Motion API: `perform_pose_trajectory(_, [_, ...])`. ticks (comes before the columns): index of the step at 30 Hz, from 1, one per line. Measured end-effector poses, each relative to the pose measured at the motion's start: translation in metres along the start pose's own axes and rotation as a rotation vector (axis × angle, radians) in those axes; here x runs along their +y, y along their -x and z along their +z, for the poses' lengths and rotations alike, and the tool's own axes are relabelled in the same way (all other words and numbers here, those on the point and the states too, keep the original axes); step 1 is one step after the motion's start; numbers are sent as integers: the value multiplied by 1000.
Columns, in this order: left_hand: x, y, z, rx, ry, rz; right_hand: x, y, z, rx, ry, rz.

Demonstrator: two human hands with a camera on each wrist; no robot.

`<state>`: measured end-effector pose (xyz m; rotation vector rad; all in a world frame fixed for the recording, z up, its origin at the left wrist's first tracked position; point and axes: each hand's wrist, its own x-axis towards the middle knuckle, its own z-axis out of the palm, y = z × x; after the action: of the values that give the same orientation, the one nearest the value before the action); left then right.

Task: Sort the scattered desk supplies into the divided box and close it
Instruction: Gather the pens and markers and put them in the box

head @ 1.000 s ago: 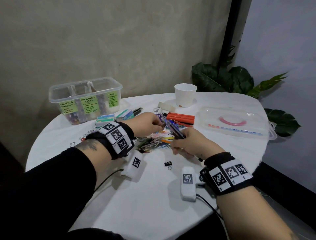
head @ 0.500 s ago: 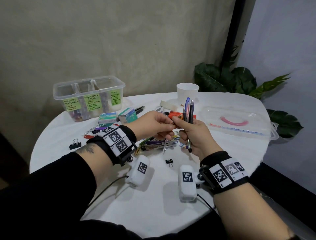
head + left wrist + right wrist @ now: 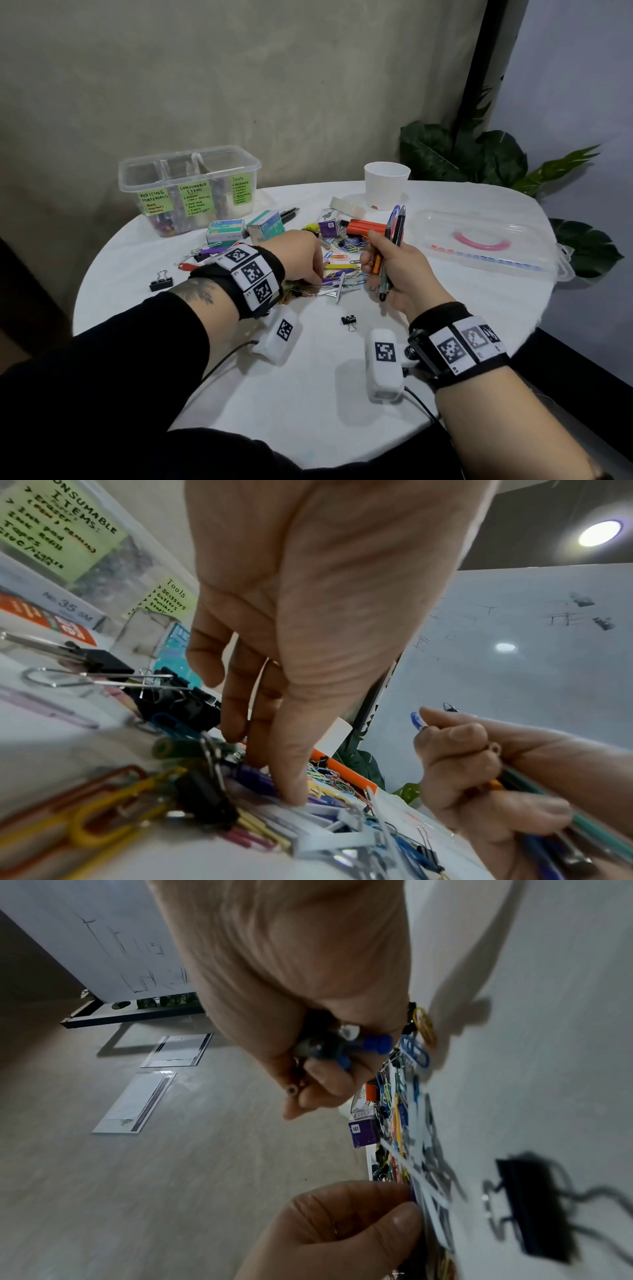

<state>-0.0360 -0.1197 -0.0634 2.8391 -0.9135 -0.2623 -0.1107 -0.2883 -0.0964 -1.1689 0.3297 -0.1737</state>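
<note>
My right hand (image 3: 376, 260) grips a bundle of pens (image 3: 394, 233) upright above the table; their ends show in its fist in the right wrist view (image 3: 329, 1045). My left hand (image 3: 317, 275) reaches down into the pile of coloured paper clips and fasteners (image 3: 342, 270). Its thumb and fingers (image 3: 291, 791) close on a purple piece (image 3: 413, 1195) in the pile. The clear divided box (image 3: 191, 161), with green labels on its front, stands open at the back left. Its clear lid (image 3: 486, 246) with a pink handle lies at the right.
Two staple boxes (image 3: 226, 231) and an orange-red case (image 3: 366, 228) lie behind the pile. A white cup (image 3: 386, 185) and a tape roll (image 3: 346, 205) stand further back. Black binder clips lie at the left (image 3: 161, 281) and near me (image 3: 348, 320). A plant (image 3: 479, 161) fills the far right corner.
My right hand lifted the pens off the table and stood them upright. My left hand left the pens and dropped to the pile of clips.
</note>
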Motion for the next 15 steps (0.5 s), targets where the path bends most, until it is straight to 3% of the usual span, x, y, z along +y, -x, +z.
perform_pose_trajectory(5, [1,-2,3,-38,-55,-35,2,0,0,-9,9,-11])
perform_pose_trajectory(9, [-5,-2,2,43,-30,-148,5,-2,-2,12,41,27])
perform_pose_trajectory(15, [-9,-3,2,-8,-119,-243,6,-7,-4,25,60,49])
